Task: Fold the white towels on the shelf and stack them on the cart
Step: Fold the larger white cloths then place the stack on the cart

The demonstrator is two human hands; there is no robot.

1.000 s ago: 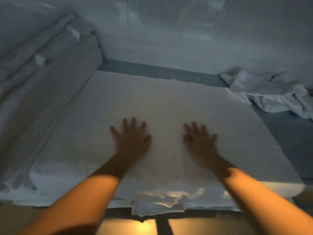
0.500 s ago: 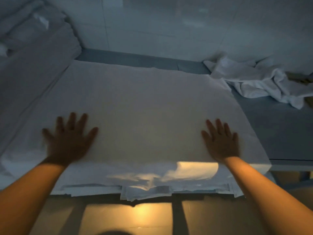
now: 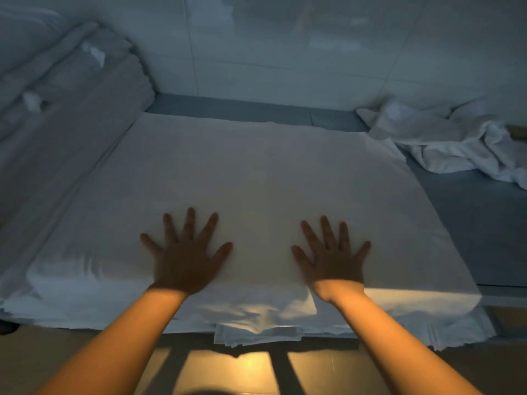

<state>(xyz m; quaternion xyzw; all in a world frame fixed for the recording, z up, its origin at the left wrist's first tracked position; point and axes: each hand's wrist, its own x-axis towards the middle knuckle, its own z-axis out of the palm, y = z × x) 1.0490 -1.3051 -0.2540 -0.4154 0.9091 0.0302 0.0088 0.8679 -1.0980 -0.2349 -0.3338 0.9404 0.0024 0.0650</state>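
Evidently the smoothing step: left hand [image 3: 186, 262] and right hand [image 3: 332, 258] lay spread, pressing the white towel [image 3: 256, 172] flat on the shelf [image 3: 470, 223]; next needs gripping 1 edge to fold.

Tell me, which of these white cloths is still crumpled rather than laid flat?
The crumpled towel at the far right, bunched in loose folds. The flat towel under the left hand and right hand lies smooth.
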